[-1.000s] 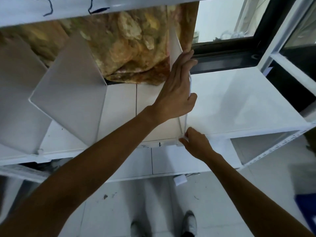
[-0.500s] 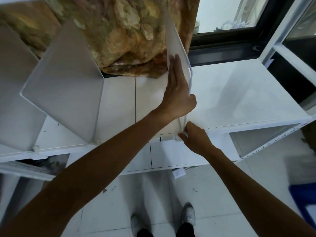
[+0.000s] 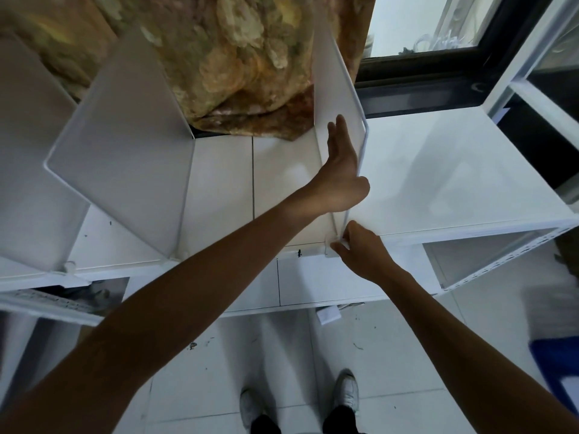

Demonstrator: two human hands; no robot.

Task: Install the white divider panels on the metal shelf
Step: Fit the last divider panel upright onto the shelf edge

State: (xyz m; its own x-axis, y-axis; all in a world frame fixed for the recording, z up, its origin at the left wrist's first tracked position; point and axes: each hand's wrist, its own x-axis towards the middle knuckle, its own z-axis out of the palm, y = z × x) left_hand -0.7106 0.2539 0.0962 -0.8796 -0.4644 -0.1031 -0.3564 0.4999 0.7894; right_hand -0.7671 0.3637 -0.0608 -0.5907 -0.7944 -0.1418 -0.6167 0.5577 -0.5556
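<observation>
Head view: our left hand presses flat on the divider panel. Our right hand pinches the panel's bottom corner.

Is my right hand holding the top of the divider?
No, the right hand pinches at the bottom front corner of the divider, by the shelf edge.

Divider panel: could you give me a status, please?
Left hand flat on divider panel. Right hand pinching its front bottom corner. Other panels stand clear, left.

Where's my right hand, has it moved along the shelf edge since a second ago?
No. The right hand stays at the divider panel's bottom front corner on the shelf edge.
</observation>
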